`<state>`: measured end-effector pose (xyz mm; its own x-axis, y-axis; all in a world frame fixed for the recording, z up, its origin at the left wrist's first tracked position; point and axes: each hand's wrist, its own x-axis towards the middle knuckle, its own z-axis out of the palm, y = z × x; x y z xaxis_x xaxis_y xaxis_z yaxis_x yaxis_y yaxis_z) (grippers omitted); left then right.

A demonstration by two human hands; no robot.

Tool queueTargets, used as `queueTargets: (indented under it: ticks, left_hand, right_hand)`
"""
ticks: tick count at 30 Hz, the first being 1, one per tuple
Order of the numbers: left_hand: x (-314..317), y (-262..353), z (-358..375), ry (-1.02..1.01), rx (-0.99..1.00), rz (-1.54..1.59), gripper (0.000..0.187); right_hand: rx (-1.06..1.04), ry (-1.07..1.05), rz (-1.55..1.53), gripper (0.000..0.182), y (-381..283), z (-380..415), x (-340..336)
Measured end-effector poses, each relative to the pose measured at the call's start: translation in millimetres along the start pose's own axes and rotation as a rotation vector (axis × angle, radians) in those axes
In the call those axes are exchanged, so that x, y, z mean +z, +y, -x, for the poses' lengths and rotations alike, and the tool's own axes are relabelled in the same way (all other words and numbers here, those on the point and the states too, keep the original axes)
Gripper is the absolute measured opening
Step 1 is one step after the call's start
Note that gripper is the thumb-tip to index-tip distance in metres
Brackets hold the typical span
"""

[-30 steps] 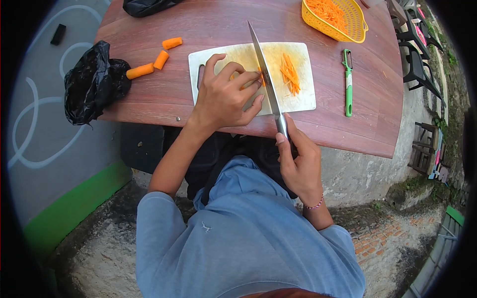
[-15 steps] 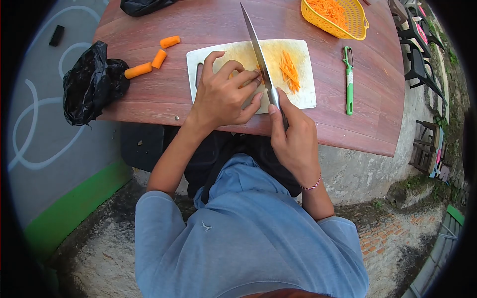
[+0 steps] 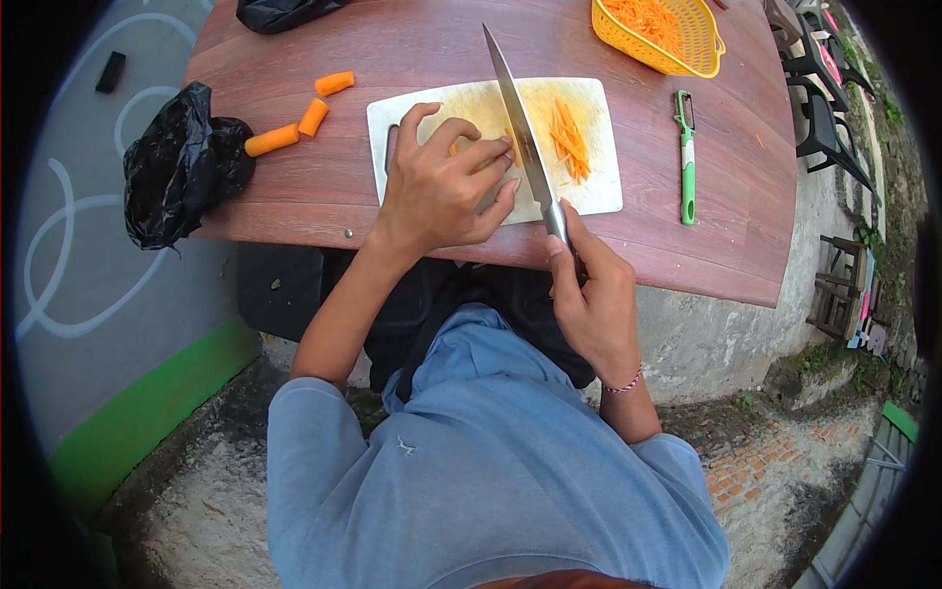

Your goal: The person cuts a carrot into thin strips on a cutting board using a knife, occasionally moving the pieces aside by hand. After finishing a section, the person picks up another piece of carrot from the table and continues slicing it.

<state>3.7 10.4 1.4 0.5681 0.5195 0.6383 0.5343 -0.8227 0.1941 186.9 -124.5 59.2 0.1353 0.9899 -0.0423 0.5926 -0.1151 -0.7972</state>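
Observation:
My right hand point(image 3: 596, 294) is wrapped round the handle of a long kitchen knife point(image 3: 518, 123), its blade slanting up and left across the white cutting board point(image 3: 381, 118). My left hand point(image 3: 442, 182) lies over the board just left of the blade, fingers bent and fingertips close to the steel. Under those fingers shows a little orange carrot point(image 3: 508, 135), mostly hidden by the hand. To the right of the blade, a small pile of carrot strips point(image 3: 569, 142) rests on the board.
Several peeled carrot pieces point(image 3: 314, 117) lie left of the board, beside a black plastic bag point(image 3: 182, 167). A green-handled peeler point(image 3: 687, 162) lies to the right. At the back right stands a yellow basket point(image 3: 706, 49) holding shredded carrot point(image 3: 648, 22). The table's front edge point(image 3: 471, 253) is near my body.
My right hand has drawn the knife back toward me and slightly right, so its tip sits lower. My left hand has barely moved.

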Motion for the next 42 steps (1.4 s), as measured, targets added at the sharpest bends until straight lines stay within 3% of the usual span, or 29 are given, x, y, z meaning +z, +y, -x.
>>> queueTargets:
  ticks: [36, 38, 42]
  left_hand:
    - [-2, 0, -1, -0.005, -0.004, 0.022, 0.023]
    - [-2, 0, -2, -0.003, -0.003, 0.025, 0.023]
    - [-2, 1, -1, -0.003, -0.001, 0.03, 0.022]
  right_hand:
    - [-0.004, -0.028, 0.005, 0.043, -4, 15, 6]
    - [-0.154, 0.049, 0.078, 0.043, -1, 14, 9]
    - [-0.202, 0.067, 0.1, 0.043, -2, 4, 13]
